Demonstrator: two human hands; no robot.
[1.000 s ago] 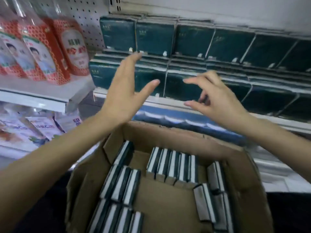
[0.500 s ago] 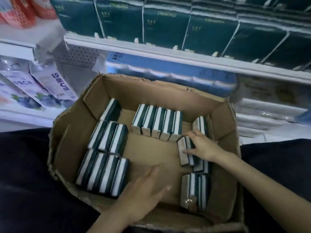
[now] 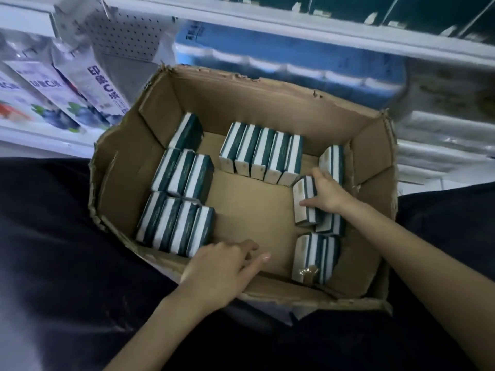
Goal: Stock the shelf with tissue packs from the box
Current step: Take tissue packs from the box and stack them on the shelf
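Observation:
An open cardboard box (image 3: 267,103) sits on my lap and holds several green-and-white tissue packs standing on edge. One row (image 3: 261,153) lines the back, two rows (image 3: 176,226) fill the left side, and a few packs (image 3: 313,259) stand at the right. My right hand (image 3: 328,195) grips a pack (image 3: 301,202) at the right side of the box, thumb on its near face, fingers over its top. My left hand (image 3: 222,271) rests on the near box wall, fingers pointing toward the bare box floor. The shelf edge (image 3: 294,20) with stocked green packs (image 3: 417,14) runs along the top.
Blue wrapped roll packs (image 3: 289,62) lie on the lower shelf behind the box. White pouches with blueberry print (image 3: 75,95) lean on the shelf at left. Dark trousers (image 3: 53,236) frame the box on both sides.
The view has tilted further down onto the box. My right hand has closed around a pack at the right side. My left hand has settled on the near wall.

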